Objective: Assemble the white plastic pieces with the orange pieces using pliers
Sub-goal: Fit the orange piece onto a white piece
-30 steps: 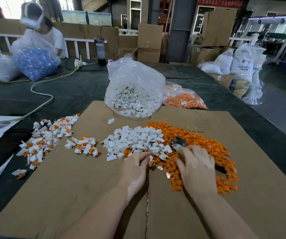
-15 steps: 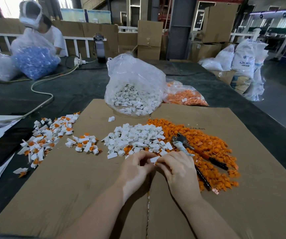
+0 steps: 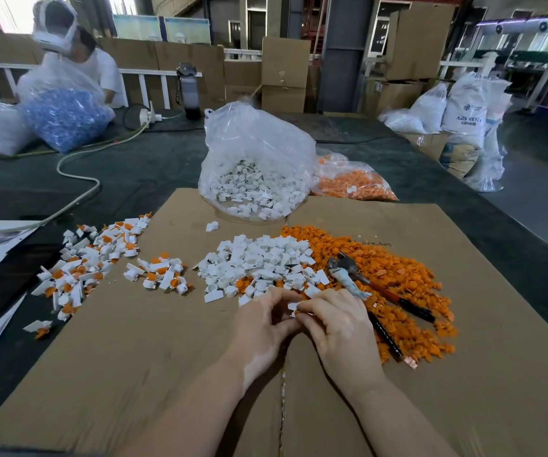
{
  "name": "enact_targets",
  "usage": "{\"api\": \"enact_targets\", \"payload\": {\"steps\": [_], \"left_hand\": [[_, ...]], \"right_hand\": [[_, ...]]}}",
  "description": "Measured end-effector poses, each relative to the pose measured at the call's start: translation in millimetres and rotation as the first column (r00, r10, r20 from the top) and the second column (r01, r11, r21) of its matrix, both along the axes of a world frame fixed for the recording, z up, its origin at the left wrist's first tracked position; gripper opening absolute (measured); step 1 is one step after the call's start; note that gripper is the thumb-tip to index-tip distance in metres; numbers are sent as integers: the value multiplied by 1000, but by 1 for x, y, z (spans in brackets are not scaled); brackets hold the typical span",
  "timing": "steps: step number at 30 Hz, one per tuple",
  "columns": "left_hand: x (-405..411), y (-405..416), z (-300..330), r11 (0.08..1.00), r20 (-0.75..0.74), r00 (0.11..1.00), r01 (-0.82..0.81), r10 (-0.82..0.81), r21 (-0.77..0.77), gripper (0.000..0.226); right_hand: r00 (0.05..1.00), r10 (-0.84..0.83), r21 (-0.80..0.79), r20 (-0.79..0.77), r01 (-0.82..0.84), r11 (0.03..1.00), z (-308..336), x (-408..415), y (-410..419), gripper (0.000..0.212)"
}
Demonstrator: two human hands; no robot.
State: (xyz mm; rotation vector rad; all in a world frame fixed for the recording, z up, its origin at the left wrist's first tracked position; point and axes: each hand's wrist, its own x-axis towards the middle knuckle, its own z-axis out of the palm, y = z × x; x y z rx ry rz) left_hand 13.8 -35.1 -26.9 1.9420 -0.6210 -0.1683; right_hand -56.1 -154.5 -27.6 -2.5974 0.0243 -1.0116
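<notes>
— Brown cardboard [image 3: 134, 341] covers the dark worktable in front of you, and behind it I see boxes and sacks of a workshop. What do your hands hold?

— From the head view, your left hand [image 3: 259, 328] and your right hand [image 3: 335, 324] meet at the near edge of the piles. The fingers of both are curled closed, and between the fingertips there is one small white piece [image 3: 293, 306] with a bit of orange under it. I judge you are fitting the two parts together by hand. How deep the orange part sits, I cannot tell; your fingers cover it.

— And where are the pliers?

— The pliers [image 3: 348, 275] lie on the orange pieces [image 3: 398, 285], just beside your right hand, on its far right side. No hand touches them. Their long axis goes diagonal: the metal head points away from you and to the left, the dark handles come toward you and to the right. So the right hand is clearly the nearer one, and the handles are the end closest to it.

— And the supply?

— The loose white pieces [image 3: 259, 258] lie directly beyond your fingertips. The assembled pieces [image 3: 94, 258] lie well apart, to your left.
</notes>
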Motion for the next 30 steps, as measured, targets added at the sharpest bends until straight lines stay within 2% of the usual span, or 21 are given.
{"api": "enact_targets", "payload": {"steps": [5, 8, 10, 12, 15, 18, 21, 27, 30], "left_hand": [[-3, 0, 0, 1000, 28, 1000, 6, -6, 20, 23], [-5, 0, 1, 998, -4, 1000, -27, 27, -60, 25], [-5, 3, 2, 990, 11, 995, -99, 101, -105, 21], [-2, 11, 4, 970, 56, 979, -187, 197, -152, 23], [19, 34, 9, 907, 99, 915, -366, 392, -207, 24], [50, 61, 10, 797, 201, 776, -602, 598, -50, 10], [68, 80, 7, 673, 265, 678, -729, 685, 127, 16], [70, 78, 8, 622, 342, 661, -748, 668, 231, 29], [62, 65, 11, 662, 364, 668, -732, 649, 161, 34]], "right_hand": [[999, -32, -19, -23, 31, 999, 0, 1, 0, 9], [998, -56, 25, 17, 56, 998, 1, 0, 1, 8], [995, -92, 81, 40, 88, 993, 1, -1, -1, 12], [989, -136, 111, 57, 129, 985, 0, -1, -2, 7], [981, -179, 111, 80, 170, 979, -1, 0, -3, 2], [971, -222, 104, 93, 212, 972, -2, 1, -2, 7], [963, -260, 84, 75, 254, 964, -4, 2, -2, 10], [953, -301, 15, 23, 301, 953, -7, 3, -3, 15], [955, -295, -27, 21, 295, 955, -6, 3, -2, 15]]}}
